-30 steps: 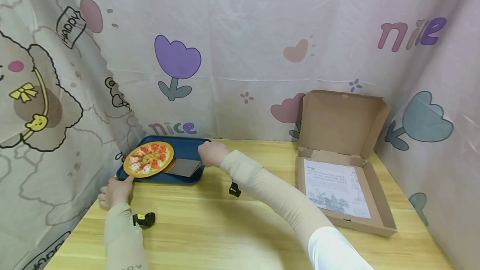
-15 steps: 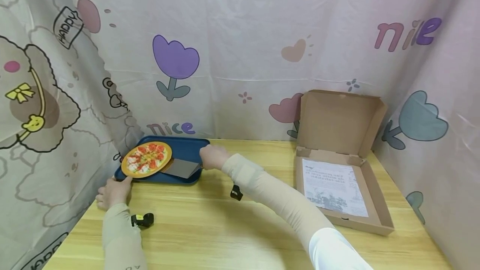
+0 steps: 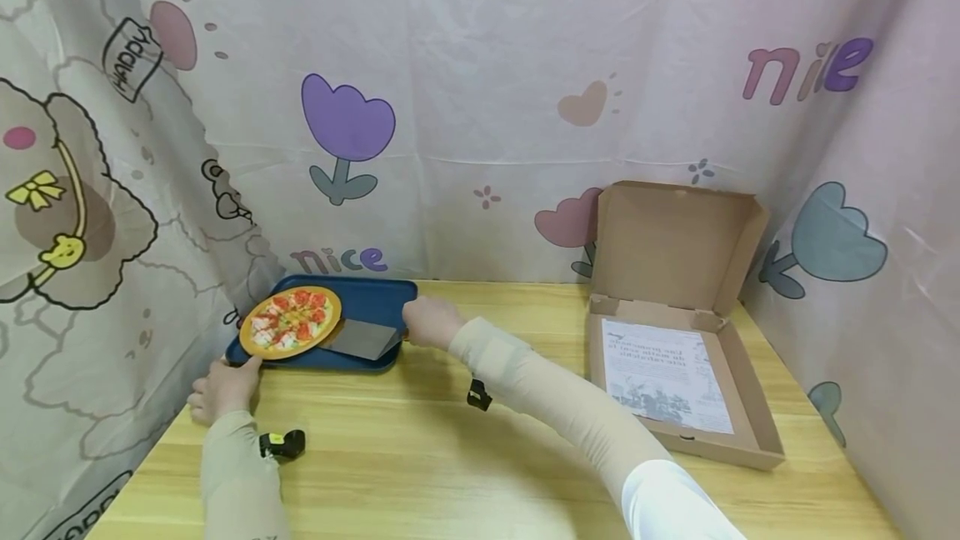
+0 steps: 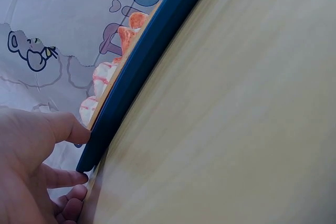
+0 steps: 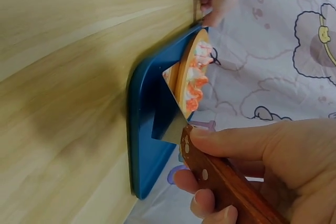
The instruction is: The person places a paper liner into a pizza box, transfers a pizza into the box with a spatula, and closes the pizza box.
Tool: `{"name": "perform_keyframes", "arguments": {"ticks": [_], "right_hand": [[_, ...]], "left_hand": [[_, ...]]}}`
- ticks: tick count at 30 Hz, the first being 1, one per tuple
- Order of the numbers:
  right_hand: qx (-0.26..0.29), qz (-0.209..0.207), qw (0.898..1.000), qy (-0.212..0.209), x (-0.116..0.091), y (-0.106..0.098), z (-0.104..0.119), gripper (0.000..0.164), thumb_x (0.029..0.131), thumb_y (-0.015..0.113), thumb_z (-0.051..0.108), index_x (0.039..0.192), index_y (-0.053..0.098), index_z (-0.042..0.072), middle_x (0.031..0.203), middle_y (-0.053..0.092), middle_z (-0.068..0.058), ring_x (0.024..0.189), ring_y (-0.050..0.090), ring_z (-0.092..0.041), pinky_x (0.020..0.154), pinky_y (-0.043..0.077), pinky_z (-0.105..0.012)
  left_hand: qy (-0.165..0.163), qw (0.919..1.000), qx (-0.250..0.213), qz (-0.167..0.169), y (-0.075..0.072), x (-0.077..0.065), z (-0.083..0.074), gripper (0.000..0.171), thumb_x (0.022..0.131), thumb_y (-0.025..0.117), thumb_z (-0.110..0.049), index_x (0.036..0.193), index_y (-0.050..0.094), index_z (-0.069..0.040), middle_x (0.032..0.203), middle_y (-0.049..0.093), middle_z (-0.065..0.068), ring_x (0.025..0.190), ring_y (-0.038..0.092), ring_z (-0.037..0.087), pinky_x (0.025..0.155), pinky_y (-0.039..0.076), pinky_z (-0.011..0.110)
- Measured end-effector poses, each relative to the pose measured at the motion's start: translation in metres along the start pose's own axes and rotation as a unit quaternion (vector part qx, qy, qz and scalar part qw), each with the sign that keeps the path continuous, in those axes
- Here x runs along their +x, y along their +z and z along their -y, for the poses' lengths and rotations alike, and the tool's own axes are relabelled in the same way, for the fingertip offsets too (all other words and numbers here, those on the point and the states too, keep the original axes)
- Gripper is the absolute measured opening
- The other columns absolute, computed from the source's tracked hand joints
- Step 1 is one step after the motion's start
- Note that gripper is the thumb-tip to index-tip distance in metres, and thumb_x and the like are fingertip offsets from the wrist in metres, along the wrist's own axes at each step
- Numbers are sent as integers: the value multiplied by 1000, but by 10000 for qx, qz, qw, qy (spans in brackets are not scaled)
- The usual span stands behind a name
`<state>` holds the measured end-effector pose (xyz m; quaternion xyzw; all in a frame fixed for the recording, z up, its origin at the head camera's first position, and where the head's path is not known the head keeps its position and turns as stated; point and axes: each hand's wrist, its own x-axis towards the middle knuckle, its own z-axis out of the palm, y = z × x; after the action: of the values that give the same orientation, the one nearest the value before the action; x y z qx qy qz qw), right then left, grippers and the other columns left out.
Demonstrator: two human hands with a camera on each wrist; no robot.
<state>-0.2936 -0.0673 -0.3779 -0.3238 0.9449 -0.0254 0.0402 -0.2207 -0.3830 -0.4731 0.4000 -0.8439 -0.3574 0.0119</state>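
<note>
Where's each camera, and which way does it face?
Head: head-worn, facing forward and down at the tray and open box; left hand and right hand show.
Left wrist: worn there, facing the tray's edge; left hand shows.
Right wrist: worn there, facing along the spatula; both hands show.
The wrist views share tray and pizza.

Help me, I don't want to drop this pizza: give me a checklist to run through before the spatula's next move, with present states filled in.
1. Spatula held by its handle in the right hand: ok.
2. Tray pinched at its near left corner by the left hand: ok.
3. Pizza lying on the tray, toppings up: ok.
4. Blade fully under the pizza: not ok, most of it shows beside the pizza.
5. Blade's front edge under the pizza: cannot tell.
6. Box lid raised: ok.
</note>
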Motion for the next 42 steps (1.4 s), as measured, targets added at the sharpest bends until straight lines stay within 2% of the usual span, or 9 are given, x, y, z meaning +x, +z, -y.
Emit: {"name": "perform_keyframes", "arguments": {"ticks": [4,11,17,24,32,36,42], "right_hand": [[-12,-107,9999,127,-1,1,2,12,92,66,20,82,66,15,79,64,2,59,50,-11,45,43,-25],[-486,-411,9978,168,-2,7,6,17,94,62,25,81,66,15,79,66,1,61,56,-13,45,49,-31],[-71,-252,9996,136,3,15,14,15,94,62,22,83,68,15,78,66,3,58,51,-11,45,46,-28],[-138,-144,9997,165,10,18,22,15,96,60,24,91,70,14,84,69,2,59,51,-11,46,45,-26],[-92,-185,9993,316,17,21,24,16,97,59,27,91,69,16,79,65,3,58,52,-10,43,43,-27],[-95,-188,9991,360,21,25,26,17,97,60,27,86,69,16,74,63,4,57,51,-10,44,43,-27],[-167,-185,9989,403,26,33,31,19,98,57,25,88,70,16,78,67,3,58,53,-10,48,49,-29]], "left_hand": [[-2,10000,22,-11,1,-1,1,85,95,35,-59,153,16,1,143,16,44,128,19,61,103,21,66],[-4,10000,39,2,1,-2,1,84,96,35,-57,153,15,1,145,14,44,130,17,61,105,20,66],[0,10000,50,37,-1,-5,1,84,96,34,-58,153,15,1,144,15,45,129,18,61,103,21,67],[11,10000,36,38,0,-3,0,86,95,34,-60,153,17,1,143,16,45,129,18,62,103,21,67],[31,10000,-5,26,0,0,2,85,96,35,-58,153,16,1,143,16,45,129,17,62,102,21,67],[30,10000,15,18,0,0,2,84,96,34,-58,153,16,2,143,16,45,129,17,62,103,20,68],[55,10000,22,1,0,-2,2,84,96,34,-58,152,17,1,143,16,45,129,18,61,103,20,67]]}}
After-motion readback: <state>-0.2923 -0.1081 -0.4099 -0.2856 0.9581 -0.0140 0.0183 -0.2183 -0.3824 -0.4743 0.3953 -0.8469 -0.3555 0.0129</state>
